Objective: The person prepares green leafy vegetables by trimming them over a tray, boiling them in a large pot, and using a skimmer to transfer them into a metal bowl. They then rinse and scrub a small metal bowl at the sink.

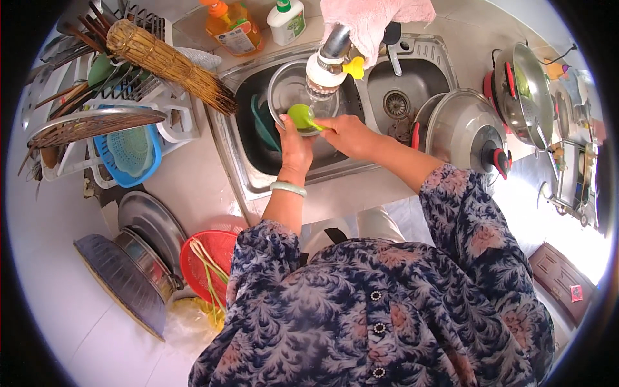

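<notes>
My left hand (296, 145), with a pale bangle (288, 188) at the wrist, grips the near rim of a metal bowl (280, 92) over the left sink basin (246, 140). Its thumb lies by a green spoon or ladle (301, 116), whose head is over the bowl. The handle of that utensil is in my right hand (350, 137). Water comes down from a faucet (335, 43) with a white nozzle and a yellow knob, above the bowl. A dark green basin or basket (263, 126) stands in the sink, left of the bowl, partly hidden.
At the left, a bamboo brush (169, 63) lies across a white rack (184, 121). Bottles (286, 22) stand behind the sink. A large lidded pan (454, 121) leans at the right basin's edge (452, 63). A red basket (193, 261) with green stalks is at lower left.
</notes>
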`<state>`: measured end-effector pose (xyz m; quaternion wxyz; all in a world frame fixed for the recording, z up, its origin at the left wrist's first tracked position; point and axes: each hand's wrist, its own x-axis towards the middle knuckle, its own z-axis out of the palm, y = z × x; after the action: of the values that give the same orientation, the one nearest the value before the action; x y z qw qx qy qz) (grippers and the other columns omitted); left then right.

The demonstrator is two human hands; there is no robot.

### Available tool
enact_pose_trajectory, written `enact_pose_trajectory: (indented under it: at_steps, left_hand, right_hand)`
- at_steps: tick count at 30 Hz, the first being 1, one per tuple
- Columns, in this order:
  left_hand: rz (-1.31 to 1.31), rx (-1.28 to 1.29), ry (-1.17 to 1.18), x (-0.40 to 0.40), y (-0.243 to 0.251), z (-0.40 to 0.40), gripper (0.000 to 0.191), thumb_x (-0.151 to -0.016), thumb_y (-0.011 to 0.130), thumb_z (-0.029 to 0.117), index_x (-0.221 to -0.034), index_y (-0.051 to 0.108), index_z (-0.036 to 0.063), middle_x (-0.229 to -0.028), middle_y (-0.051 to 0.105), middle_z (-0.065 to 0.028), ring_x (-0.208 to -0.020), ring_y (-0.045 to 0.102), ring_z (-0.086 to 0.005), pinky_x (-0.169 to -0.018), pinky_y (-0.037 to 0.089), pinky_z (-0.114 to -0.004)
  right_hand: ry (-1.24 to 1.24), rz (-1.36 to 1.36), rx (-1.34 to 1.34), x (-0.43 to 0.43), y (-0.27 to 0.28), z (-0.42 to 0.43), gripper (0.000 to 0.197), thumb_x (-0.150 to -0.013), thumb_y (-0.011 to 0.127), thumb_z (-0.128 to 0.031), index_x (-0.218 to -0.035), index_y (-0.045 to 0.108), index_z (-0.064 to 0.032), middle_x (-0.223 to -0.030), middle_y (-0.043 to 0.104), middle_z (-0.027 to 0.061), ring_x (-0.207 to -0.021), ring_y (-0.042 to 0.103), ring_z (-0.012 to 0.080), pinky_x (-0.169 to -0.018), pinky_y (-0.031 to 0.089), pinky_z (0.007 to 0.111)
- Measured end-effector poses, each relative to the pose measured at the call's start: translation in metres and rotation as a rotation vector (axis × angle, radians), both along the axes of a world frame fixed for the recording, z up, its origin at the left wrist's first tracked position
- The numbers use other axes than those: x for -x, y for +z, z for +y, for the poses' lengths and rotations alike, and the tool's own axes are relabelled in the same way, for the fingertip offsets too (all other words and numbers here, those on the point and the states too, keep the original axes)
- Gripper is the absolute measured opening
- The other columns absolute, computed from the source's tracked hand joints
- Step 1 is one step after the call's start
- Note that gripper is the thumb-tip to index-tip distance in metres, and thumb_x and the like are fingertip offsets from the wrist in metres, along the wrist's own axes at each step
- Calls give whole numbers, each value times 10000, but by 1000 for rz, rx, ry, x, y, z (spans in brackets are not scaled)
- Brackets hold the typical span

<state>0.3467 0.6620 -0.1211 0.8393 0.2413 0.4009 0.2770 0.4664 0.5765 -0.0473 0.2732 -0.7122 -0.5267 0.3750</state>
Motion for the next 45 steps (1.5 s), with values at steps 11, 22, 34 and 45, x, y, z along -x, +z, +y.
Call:
enact_pose_trajectory:
  at_steps: [11, 22, 34, 45]
  left_hand:
    - [77, -30, -35, 5, 17, -2, 449, -892, 425, 216, -1297, 241, 157, -1299, 356, -81, -1131, 431, -274, -856, 423, -475]
    - [38, 242, -273, 6, 32, -1, 284, -786, 397, 6, -1039, 450, -113, -1092, 511, -194, -997, 537, -320, -834, 485, -467]
    - [21, 107, -192, 5, 21, -15, 330, -790, 376, -5, -1104, 390, -107, -1103, 491, -206, -996, 542, -326, -838, 490, -469]
    - [-36, 205, -166, -1, 24, -34, 345, -771, 382, -32, -1113, 422, -58, -1124, 495, -162, -1020, 523, -298, -850, 473, -475]
  right_hand:
    - [430, -677, 206, -48, 22, -3, 459, -744, 491, -53, -1200, 465, -5, -703, 611, 147, -642, 613, 291, -558, 493, 396]
    - [683, -1007, -80, -76, 39, 27, 208, -712, 510, -77, -902, 587, -43, -768, 603, 120, -697, 622, 274, -561, 503, 373]
    - [239, -290, 344, -58, 29, -11, 292, -841, 483, -161, -1104, 566, -65, -1001, 589, 198, -939, 553, 349, -827, 434, 391]
    - [-342, -18, 121, -16, -28, -3, 288, -850, 436, -187, -1072, 561, -54, -1001, 579, 202, -954, 532, 355, -830, 415, 404]
